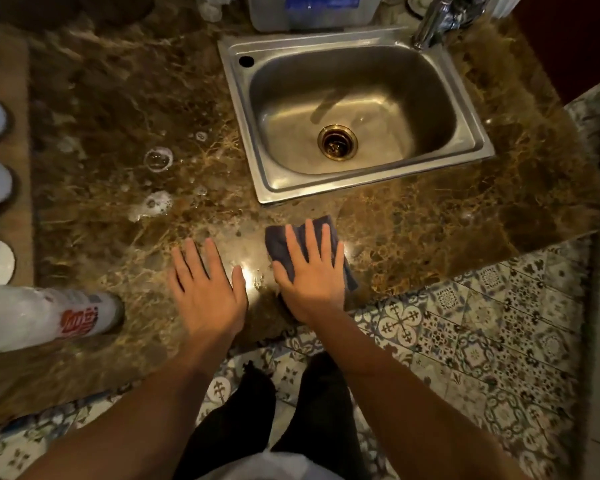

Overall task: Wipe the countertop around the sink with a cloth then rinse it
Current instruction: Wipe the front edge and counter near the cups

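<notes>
Right now I am on the wiping step. My right hand (309, 275) lies flat, fingers spread, pressing the dark cloth (280, 242) on the countertop (430, 216) near its front edge, just in front of the sink (326, 194). My left hand (207, 289) is flat and open too, touching bare stone, holding nothing. Next I think the cloth must go left to the soap bubbles (158, 159). Rinsing under the tap (430, 26) comes last.

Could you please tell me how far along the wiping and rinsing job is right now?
Wiping is underway. Done: nothing clearly finished. In hand: the right hand presses the cloth flat on the countertop in front of the sink, left hand resting alongside. Left: foam patches sit left of the sink, and the cloth is not yet rinsed.
</notes>
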A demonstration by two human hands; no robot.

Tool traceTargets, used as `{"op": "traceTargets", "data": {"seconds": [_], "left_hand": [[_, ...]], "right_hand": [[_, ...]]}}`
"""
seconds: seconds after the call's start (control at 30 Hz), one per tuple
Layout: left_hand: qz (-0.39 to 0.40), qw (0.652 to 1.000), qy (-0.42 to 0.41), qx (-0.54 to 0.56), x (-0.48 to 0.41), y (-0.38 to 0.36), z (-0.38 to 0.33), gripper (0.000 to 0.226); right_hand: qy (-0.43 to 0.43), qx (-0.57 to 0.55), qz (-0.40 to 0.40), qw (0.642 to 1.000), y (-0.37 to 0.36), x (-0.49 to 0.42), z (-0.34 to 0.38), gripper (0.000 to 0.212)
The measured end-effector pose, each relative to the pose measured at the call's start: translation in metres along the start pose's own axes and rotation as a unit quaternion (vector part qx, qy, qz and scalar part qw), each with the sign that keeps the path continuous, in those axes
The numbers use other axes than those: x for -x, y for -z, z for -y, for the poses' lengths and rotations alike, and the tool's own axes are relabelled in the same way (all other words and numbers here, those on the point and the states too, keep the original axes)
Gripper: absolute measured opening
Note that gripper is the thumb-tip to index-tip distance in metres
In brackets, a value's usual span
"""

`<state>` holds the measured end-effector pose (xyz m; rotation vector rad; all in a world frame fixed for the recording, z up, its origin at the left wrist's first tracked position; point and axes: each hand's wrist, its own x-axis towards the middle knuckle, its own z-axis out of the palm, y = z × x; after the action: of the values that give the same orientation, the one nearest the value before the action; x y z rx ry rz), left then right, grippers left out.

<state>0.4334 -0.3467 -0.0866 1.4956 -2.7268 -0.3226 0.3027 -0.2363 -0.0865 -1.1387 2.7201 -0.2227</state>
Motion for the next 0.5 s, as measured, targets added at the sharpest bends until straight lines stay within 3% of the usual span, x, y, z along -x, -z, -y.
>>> {"op": "traceTargets", "data": {"seconds": [0.07, 0.13, 0.2, 0.3, 0.37, 0.43, 0.5], "left_hand": [[-0.006, 1.000, 0.007, -0.001, -0.001, -0.003, 0.000, 0.069], [-0.013, 1.000, 0.012, -0.003, -0.001, -0.004, 0.001, 0.067], [-0.021, 1.000, 0.010, -0.003, -0.001, -0.004, 0.001, 0.065], [-0.028, 1.000, 0.003, -0.010, -0.001, -0.004, 0.003, 0.063], [-0.029, 1.000, 0.008, -0.008, -0.001, -0.004, 0.002, 0.063], [-0.025, 1.000, 0.010, -0.002, -0.001, -0.002, 0.001, 0.064], [-0.020, 1.000, 0.008, -0.003, -0.001, -0.002, 0.000, 0.065]], "right_hand": [[-0.076, -0.005, -0.044, 0.996, -0.004, -0.013, 0.022, 0.065], [-0.090, -0.016, -0.075, 0.993, -0.009, -0.017, 0.046, 0.062], [-0.013, -0.026, -0.042, 0.999, -0.010, -0.015, 0.053, 0.060], [0.195, -0.002, 0.023, 0.981, 0.002, -0.014, 0.016, 0.057], [0.246, 0.014, 0.042, 0.968, 0.012, -0.028, -0.025, 0.057], [0.154, 0.029, 0.027, 0.987, 0.023, -0.047, -0.065, 0.058], [-0.004, 0.023, 0.003, 1.000, 0.033, -0.061, -0.100, 0.060]]}}
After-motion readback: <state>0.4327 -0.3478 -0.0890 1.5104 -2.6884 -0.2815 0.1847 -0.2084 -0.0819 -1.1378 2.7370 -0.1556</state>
